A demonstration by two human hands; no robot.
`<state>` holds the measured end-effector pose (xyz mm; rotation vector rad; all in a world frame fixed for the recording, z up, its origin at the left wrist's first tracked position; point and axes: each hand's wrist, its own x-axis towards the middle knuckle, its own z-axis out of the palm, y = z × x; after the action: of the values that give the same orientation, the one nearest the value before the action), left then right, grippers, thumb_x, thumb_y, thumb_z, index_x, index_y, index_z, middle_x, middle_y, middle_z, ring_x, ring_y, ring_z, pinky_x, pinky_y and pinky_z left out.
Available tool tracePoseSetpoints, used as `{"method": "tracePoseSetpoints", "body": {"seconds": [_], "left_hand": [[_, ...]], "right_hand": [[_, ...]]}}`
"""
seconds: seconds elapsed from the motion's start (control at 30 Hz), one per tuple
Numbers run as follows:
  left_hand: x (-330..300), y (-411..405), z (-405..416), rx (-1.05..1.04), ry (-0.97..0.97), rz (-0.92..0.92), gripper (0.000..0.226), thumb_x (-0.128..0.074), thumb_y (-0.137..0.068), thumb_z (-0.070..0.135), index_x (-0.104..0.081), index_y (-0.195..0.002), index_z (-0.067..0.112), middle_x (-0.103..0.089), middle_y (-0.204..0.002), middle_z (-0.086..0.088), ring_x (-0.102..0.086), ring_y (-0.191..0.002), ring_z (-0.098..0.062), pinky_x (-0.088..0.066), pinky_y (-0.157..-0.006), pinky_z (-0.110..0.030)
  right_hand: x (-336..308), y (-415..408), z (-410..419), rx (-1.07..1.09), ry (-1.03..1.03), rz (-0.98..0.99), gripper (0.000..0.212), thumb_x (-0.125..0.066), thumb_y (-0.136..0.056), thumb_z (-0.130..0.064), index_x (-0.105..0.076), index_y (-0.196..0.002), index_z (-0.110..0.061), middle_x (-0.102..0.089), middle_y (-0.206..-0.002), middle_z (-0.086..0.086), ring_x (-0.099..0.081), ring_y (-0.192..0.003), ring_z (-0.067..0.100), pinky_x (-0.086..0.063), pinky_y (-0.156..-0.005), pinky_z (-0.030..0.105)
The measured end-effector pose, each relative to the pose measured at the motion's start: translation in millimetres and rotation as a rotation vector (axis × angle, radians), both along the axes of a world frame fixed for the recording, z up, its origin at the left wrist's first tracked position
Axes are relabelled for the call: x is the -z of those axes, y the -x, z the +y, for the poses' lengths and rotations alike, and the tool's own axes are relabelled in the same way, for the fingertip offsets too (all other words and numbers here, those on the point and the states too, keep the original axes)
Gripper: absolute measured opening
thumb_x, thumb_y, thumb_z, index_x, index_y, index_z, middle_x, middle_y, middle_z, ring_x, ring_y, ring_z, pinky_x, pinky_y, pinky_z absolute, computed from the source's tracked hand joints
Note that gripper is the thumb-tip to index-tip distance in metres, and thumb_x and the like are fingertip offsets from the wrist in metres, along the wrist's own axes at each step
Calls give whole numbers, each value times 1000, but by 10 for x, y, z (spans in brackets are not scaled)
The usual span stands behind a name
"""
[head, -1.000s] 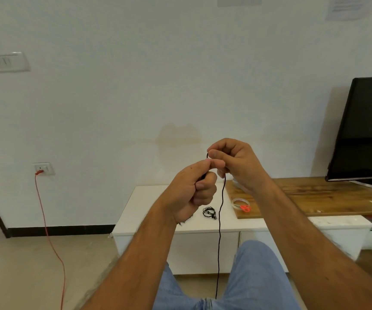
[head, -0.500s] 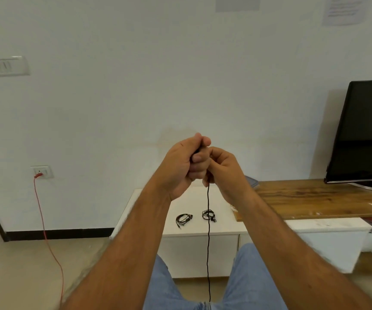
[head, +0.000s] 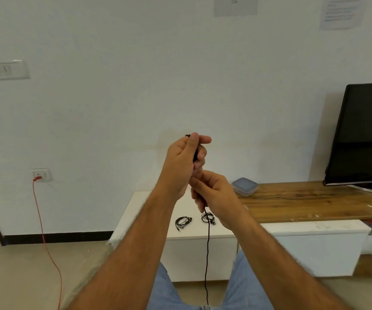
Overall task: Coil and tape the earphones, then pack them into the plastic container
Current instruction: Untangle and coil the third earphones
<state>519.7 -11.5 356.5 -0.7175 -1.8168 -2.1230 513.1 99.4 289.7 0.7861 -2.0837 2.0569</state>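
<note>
My left hand (head: 184, 161) is raised in front of the wall, closed around turns of a black earphone cord wound on its fingers. Just below it, my right hand (head: 214, 193) pinches the same cord. The loose end of the earphone cord (head: 207, 253) hangs straight down between my knees. Two coiled black earphones (head: 183, 221) (head: 208, 218) lie on the white cabinet top (head: 136, 220). A lidded clear plastic container (head: 245, 186) sits on the wooden board (head: 314, 202) behind my right hand.
A black TV screen (head: 364, 135) stands at the right end of the board. A red cable (head: 44, 238) runs from a wall socket (head: 40, 174) down across the floor at left. My knees in blue jeans (head: 165, 291) are at the bottom.
My left hand rose and my right hand slid down below it along the cord. The view tilted, so the plastic container came into sight behind my right hand.
</note>
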Motion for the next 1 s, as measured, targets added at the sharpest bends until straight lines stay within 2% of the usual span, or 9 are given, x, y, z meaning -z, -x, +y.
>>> {"method": "tracePoseSetpoints", "body": {"seconds": [0.17,0.33,0.47,0.6,0.7,0.8,1.0], "left_hand": [[-31,79,-17,-131,139,55,33,-36,-106,24,-65,-96,11,-59,-62,2,-50,-50,-10,-42,-48,-22],[0,153,-126,-135,246,26,32,-37,-106,23,-64,-99,8,-67,-68,-4,-64,-57,-16,-54,-54,-26],[114,198,-166,-203,449,27,32,-38,-105,24,-63,-93,9,-70,-68,-5,-67,-60,-20,-58,-59,-31],[215,200,-171,-217,567,7,36,-37,-105,27,-62,-85,12,-59,-54,3,-51,-46,-16,-43,-47,-24],[237,168,-152,-115,478,-76,40,-34,-106,30,-57,-79,12,-47,-51,6,-37,-47,-11,-31,-46,-20],[222,117,-127,6,388,-147,44,-30,-107,35,-52,-76,13,-39,-52,6,-26,-47,-10,-23,-44,-19],[218,47,-69,240,262,-299,54,-21,-104,51,-54,-81,14,-33,-57,2,-19,-51,-13,-19,-46,-22]], "right_hand": [[-43,-21,26,43,-51,-25,13,-59,-97,-16,-68,-92,-8,-50,-56,1,-44,-49,15,-42,-48,28],[-86,-64,139,65,-54,-24,15,-62,-94,-12,-65,-80,-12,-49,-54,1,-44,-46,13,-41,-47,28],[-156,-76,261,75,-128,-1,11,-62,-93,-10,-65,-85,-4,-50,-51,-3,-44,-45,11,-43,-48,27],[-313,-61,381,158,-264,108,10,-64,-91,-12,-67,-81,-10,-56,-57,-7,-46,-51,7,-45,-51,27],[-435,-29,442,209,-344,228,10,-65,-91,-16,-69,-83,-12,-60,-63,2,-47,-56,10,-46,-55,36],[-518,-1,449,220,-330,316,9,-64,-92,-14,-68,-85,-14,-69,-73,5,-51,-58,13,-51,-57,40],[-537,127,436,193,-239,339,8,-61,-93,-5,-68,-90,-8,-66,-65,-6,-59,-61,6,-50,-55,25]]}}
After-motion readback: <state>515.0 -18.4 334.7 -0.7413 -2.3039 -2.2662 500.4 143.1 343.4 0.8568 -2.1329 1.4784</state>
